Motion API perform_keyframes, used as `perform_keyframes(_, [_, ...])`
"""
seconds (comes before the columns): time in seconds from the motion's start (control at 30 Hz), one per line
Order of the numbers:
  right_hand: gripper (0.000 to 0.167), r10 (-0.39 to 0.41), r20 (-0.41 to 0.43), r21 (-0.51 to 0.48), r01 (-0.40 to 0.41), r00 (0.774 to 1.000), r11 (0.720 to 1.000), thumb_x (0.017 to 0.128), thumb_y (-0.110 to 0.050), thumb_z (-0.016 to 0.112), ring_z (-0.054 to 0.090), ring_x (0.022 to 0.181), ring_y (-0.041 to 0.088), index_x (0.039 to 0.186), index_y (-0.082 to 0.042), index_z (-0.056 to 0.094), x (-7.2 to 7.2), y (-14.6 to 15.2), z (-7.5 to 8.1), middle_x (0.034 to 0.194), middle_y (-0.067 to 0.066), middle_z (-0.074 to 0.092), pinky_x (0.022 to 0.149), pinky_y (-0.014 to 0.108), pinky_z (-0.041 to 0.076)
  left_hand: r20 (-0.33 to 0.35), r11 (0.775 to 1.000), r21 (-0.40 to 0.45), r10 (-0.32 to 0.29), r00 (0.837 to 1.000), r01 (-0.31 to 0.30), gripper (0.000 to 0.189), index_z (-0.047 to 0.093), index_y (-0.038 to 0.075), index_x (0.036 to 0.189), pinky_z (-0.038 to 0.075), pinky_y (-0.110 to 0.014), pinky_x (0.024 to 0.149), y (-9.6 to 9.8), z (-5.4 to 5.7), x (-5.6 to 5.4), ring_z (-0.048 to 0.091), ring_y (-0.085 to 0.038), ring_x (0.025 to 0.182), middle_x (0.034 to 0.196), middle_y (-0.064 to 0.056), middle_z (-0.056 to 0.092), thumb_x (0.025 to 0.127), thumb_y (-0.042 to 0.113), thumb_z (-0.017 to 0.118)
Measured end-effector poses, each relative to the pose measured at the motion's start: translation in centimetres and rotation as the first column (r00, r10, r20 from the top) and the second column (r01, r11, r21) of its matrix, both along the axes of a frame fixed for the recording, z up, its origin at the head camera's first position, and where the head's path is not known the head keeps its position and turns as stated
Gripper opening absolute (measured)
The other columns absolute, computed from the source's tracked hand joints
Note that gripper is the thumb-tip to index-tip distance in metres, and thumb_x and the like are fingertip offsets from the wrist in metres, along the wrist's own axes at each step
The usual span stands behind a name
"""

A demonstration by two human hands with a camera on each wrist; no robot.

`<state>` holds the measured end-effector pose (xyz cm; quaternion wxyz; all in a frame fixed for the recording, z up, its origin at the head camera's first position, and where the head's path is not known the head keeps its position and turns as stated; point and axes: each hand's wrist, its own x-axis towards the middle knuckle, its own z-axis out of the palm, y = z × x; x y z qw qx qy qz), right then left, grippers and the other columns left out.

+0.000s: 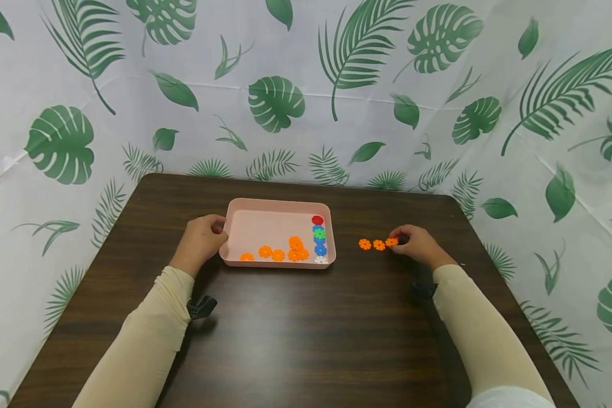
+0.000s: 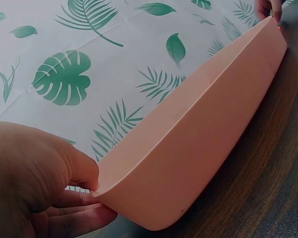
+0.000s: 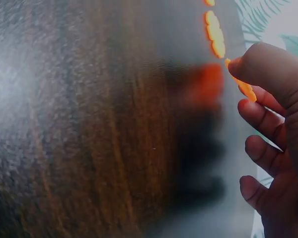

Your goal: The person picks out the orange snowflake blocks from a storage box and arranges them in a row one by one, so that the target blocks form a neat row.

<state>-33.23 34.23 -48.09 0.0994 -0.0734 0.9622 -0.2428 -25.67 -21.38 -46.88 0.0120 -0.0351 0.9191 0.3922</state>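
Note:
My left hand [image 1: 200, 241] pinches the left rim of a shallow pink tray [image 1: 265, 207], thumb inside and fingers beneath the edge in the left wrist view. Along the tray's right side runs a column of flower-shaped discs: red [image 1: 317, 220], blue [image 1: 320, 250], green [image 1: 319, 233] and white [image 1: 321, 260]. Several orange flower discs [image 1: 277, 255] lie along its near side, some overlapping. To the right of the tray, my right hand [image 1: 419, 243] pinches an orange flower disc [image 3: 244, 88] between thumb and fingers. Two more orange discs [image 1: 372, 244] lie on the table in line with it.
The dark wooden table [image 1: 285, 328] extends in front of the tray. A leaf-patterned cloth [image 1: 306, 147] hangs behind it and at both sides. A black wrist strap piece [image 1: 202, 307] shows under the left sleeve.

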Motion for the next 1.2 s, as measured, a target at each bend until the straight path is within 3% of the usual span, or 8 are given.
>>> perform_keyframes(0.4, [0.036, 0.054, -0.022, 0.042, -0.053, 0.998, 0.998, 0.088, -0.02, 0.078, 0.055, 0.107, 0.035, 0.119, -0.005, 0.068, -0.5, 0.1, 0.3, 0.12, 0.018, 0.062, 0.099, 0.057, 0.046, -0.041, 1.0, 0.0, 0.003, 0.999, -0.003, 0.047, 0.063, 0.002, 0.137, 0.056, -0.043, 0.076, -0.4, -0.2, -0.1, 0.062, -0.032, 0.088, 0.109, -0.019, 0.068, 0.092, 0.016, 0.061])
perform_keyframes(0.57, [0.039, 0.064, -0.057, 0.041, -0.061, 0.996, 0.997, 0.093, -0.026, 0.073, 0.054, 0.102, 0.034, 0.124, -0.004, 0.065, -0.3, -0.1, 0.7, 0.114, 0.017, 0.06, 0.089, 0.052, 0.047, -0.043, 1.0, -0.001, 0.003, 0.999, -0.003, 0.047, 0.063, 0.002, 0.136, 0.056, -0.042, 0.075, -0.4, -0.3, -0.2, 0.062, -0.032, 0.087, 0.108, -0.019, 0.068, 0.092, 0.016, 0.06])
perform_keyframes(0.73, [0.043, 0.055, -0.074, -0.016, -0.056, 0.996, 0.998, 0.098, -0.03, 0.068, 0.055, 0.108, 0.034, 0.132, -0.004, 0.062, -0.4, -1.3, 1.9, 0.12, 0.016, 0.061, 0.095, 0.053, 0.049, -0.032, 1.0, -0.005, 0.006, 0.999, -0.006, 0.047, 0.062, 0.002, 0.136, 0.056, -0.042, 0.076, -0.4, -0.4, -0.2, 0.062, -0.032, 0.088, 0.108, -0.019, 0.068, 0.092, 0.015, 0.06])
perform_keyframes(0.93, [0.04, 0.156, -0.12, -0.076, -0.166, 0.98, 0.983, 0.095, -0.027, 0.074, 0.056, 0.119, 0.034, 0.129, -0.009, 0.065, -1.3, -5.6, 4.4, 0.13, 0.014, 0.062, 0.104, 0.056, 0.045, -0.017, 1.0, -0.003, 0.011, 1.0, -0.011, 0.046, 0.062, 0.002, 0.137, 0.057, -0.043, 0.077, -0.3, -0.3, -0.2, 0.062, -0.032, 0.089, 0.108, -0.019, 0.068, 0.092, 0.015, 0.061])
perform_keyframes(1.1, [0.038, 0.26, -0.155, -0.041, -0.269, 0.953, 0.962, 0.091, -0.028, 0.079, 0.057, 0.118, 0.035, 0.123, -0.011, 0.069, -1.9, -11.2, 5.9, 0.127, 0.012, 0.065, 0.105, 0.053, 0.047, -0.025, 1.0, -0.003, 0.005, 1.0, -0.005, 0.046, 0.063, 0.002, 0.136, 0.056, -0.043, 0.076, -0.2, -0.2, -0.2, 0.061, -0.032, 0.088, 0.107, -0.019, 0.068, 0.091, 0.015, 0.06])
perform_keyframes(1.2, [0.039, 0.304, -0.132, -0.012, -0.308, 0.944, 0.951, 0.089, -0.027, 0.081, 0.058, 0.116, 0.034, 0.123, -0.01, 0.071, -1.8, -14.7, 6.1, 0.125, 0.012, 0.067, 0.103, 0.05, 0.05, -0.037, 1.0, -0.005, 0.0, 0.999, 0.0, 0.046, 0.064, 0.001, 0.135, 0.056, -0.043, 0.075, 0.0, -0.2, -0.2, 0.062, -0.032, 0.087, 0.106, -0.019, 0.068, 0.091, 0.014, 0.06])
